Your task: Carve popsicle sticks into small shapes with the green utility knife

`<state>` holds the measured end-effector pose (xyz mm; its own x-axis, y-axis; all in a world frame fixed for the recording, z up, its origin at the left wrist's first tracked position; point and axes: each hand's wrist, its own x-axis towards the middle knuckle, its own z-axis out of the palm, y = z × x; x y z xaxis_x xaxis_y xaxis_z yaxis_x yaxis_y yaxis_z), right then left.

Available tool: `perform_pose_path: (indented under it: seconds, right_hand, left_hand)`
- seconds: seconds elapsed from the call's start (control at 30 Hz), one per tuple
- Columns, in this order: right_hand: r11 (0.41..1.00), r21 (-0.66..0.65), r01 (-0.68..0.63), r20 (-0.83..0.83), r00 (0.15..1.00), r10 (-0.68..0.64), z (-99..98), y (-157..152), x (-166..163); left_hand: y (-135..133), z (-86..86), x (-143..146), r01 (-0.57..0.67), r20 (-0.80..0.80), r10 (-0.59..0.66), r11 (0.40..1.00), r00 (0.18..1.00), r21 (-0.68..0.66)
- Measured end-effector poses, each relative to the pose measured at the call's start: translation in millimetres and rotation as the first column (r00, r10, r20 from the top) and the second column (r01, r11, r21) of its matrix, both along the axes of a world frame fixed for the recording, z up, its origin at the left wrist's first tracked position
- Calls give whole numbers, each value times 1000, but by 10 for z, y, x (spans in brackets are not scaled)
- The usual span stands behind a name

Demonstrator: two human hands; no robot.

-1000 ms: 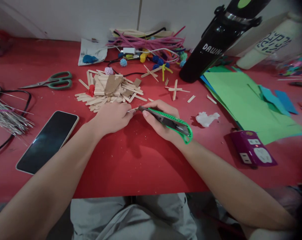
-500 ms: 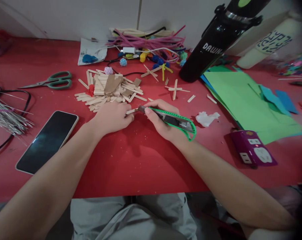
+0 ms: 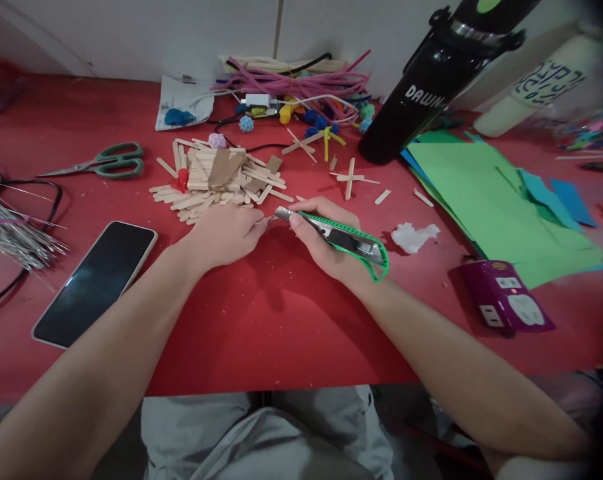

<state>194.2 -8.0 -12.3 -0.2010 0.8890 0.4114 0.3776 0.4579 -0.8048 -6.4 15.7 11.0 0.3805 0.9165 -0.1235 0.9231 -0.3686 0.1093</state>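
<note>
My right hand [image 3: 326,233] is closed around a green box cutter [image 3: 354,241], its metal tip pointing left. Thumb and fingers of my left hand [image 3: 228,233] pinch a wooden craft stick [image 3: 268,221], mostly hidden by the fingers; a short end pokes out close to the cutter's tip. Whether blade and stick touch, I cannot tell. Just behind my left hand is a heap of craft sticks [image 3: 211,170] with brown scraps on top. Beyond my right hand lie a star of crossed sticks [image 3: 350,179] and cut stick pieces [image 3: 382,197].
A phone [image 3: 96,283] and scissors [image 3: 104,163] lie left, beside a bundle of wires [image 3: 16,223]. To the right are crumpled tissue [image 3: 414,237], green paper sheets [image 3: 496,200] and a purple power socket [image 3: 506,297]. A black bottle [image 3: 421,93] stands behind, near pipe cleaners [image 3: 291,87].
The box cutter has turned slightly and shifted a little left in my right hand. Less of the stick shows between my left fingers. Other things have stayed put.
</note>
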Motion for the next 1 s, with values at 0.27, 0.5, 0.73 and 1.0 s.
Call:
perform_pose_path:
  seconds: [0.27, 0.5, 0.73, 1.0]
  right_hand:
    - [1000, 22, -20, 10, 1000, 20, -58, 12, 11]
    - [994, 76, -73, 30, 997, 71, -28, -17, 8]
    - [990, 108, -94, 45, 995, 90, -50, -10, 4]
    - [979, 175, -101, 71, 993, 89, -70, 14, -39]
  left_hand:
    - [-12, 36, -2, -29, 31, 30, 999, 999, -39]
    - [13, 0, -7, -30, 28, 31, 999, 999, -42]
    - [20, -10, -16, -30, 50, 32, 999, 998, -39]
    - [31, -29, -22, -19, 52, 21, 999, 998, -41]
